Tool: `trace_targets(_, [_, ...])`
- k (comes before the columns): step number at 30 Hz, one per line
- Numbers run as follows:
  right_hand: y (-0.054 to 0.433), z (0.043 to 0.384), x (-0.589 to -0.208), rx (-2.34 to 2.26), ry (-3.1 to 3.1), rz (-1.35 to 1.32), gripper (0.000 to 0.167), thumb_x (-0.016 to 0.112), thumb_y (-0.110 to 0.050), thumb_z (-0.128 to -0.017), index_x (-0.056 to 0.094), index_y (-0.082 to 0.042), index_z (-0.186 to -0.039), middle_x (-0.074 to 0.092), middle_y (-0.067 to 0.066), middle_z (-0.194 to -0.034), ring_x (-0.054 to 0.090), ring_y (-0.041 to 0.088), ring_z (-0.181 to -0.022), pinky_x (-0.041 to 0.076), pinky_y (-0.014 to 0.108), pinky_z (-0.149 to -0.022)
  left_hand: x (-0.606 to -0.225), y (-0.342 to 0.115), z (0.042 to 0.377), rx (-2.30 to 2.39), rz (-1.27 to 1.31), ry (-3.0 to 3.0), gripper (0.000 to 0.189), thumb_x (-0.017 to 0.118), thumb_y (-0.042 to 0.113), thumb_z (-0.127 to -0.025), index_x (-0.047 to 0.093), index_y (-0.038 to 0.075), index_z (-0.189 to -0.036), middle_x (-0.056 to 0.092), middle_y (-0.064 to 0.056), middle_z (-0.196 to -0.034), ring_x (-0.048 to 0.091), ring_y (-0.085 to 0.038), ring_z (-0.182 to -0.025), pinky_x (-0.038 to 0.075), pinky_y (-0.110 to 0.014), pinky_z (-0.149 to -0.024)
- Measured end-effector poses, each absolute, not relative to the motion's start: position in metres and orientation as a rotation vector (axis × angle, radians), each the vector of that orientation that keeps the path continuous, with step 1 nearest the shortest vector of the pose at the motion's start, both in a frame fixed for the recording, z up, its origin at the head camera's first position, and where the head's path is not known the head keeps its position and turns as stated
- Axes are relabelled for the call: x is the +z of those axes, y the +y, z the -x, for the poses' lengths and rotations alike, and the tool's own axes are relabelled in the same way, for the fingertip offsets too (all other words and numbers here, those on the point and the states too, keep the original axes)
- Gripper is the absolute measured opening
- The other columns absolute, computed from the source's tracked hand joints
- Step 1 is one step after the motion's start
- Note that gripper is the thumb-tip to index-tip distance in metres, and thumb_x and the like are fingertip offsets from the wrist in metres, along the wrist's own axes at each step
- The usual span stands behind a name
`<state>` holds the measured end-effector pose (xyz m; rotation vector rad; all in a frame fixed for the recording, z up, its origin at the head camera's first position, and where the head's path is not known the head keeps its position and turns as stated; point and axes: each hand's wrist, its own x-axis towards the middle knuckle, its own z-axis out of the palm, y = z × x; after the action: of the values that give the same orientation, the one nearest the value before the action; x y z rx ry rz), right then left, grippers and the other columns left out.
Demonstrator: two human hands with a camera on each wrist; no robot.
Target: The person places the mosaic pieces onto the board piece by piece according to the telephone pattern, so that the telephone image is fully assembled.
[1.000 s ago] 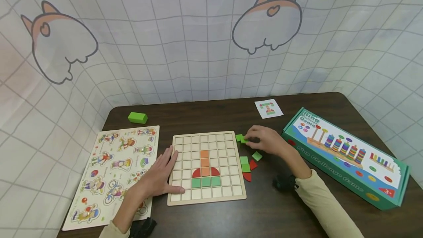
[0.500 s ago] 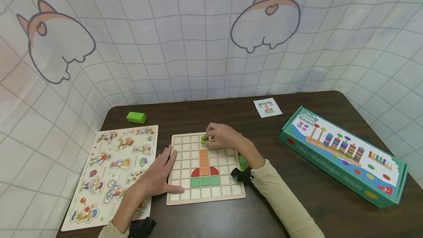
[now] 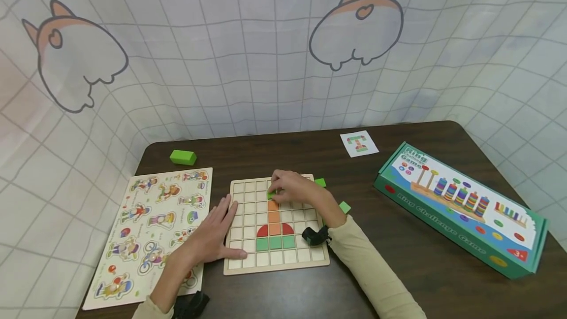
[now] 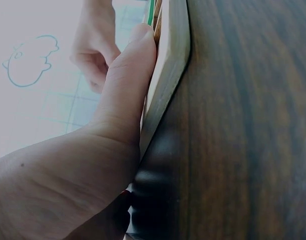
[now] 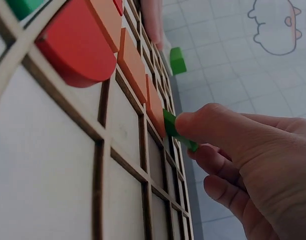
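A wooden grid board [image 3: 298, 259] lies mid-table. It bears a column of orange squares [image 3: 273, 216], a red quarter-round piece [image 5: 80, 45] on either side of the lowest one, and a row of green squares [image 3: 275, 243] below. My right hand [image 3: 294, 188] pinches a green square block [image 5: 175, 131] between thumb and fingers, right above the top orange square; the block looks tilted in the right wrist view. My left hand [image 3: 211, 233] rests on the board's left edge with straight fingers, its thumb [image 4: 128, 75] along the near left corner.
Loose green blocks [image 3: 344, 207] lie right of the board, partly hidden by my right arm. A pattern card [image 3: 359, 143] lies behind, a Ring Challenge Game box [image 3: 460, 210] at right. A picture puzzle board [image 3: 150, 240] is at left, with a green block [image 3: 183, 157] beyond it.
My right hand has gone from the loose blocks at right to the board's upper middle, carrying a green square block, then slightly lower and nearer the orange column. My left hand stays put.
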<state>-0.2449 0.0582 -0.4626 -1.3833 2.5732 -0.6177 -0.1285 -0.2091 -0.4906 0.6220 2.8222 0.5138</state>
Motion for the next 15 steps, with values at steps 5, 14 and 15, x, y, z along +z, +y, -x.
trace_targets(5, [0.058,0.243,-0.464,-0.574,2.581,1.349,0.02,0.063,-0.02,-0.095,0.075,-0.013,-0.109,0.059,0.005,-0.106,0.054,0.011,-0.085,0.047,0.021,-0.075,-0.491,-0.21,0.128,0.523,-0.628,2.816,0.125,0.068,0.075,-0.068,0.015,0.003,-0.156,0.003,-0.02,-0.163,0.009,-0.04,-0.151,0.02,-0.056,-0.12])
trace_targets(14, [0.063,0.235,-0.45,-0.381,2.711,1.356,0.04,0.067,-0.045,-0.089,0.073,-0.017,-0.117,0.058,0.009,-0.132,0.052,0.024,-0.118,0.05,0.034,-0.094,-0.492,-0.209,0.13,0.513,-0.614,2.819,0.126,0.067,0.077,-0.067,0.015,0.004,-0.156,0.003,-0.019,-0.164,0.009,-0.039,-0.151,0.019,-0.055,-0.121])
trace_targets(15, [0.066,0.234,-0.447,-0.441,2.709,1.338,0.043,0.067,-0.044,-0.089,0.07,-0.016,-0.121,0.055,0.01,-0.137,0.05,0.025,-0.123,0.049,0.036,-0.097,-0.492,-0.209,0.13,0.516,-0.62,2.818,0.126,0.068,0.077,-0.067,0.015,0.004,-0.156,0.004,-0.02,-0.164,0.009,-0.039,-0.151,0.02,-0.056,-0.121])
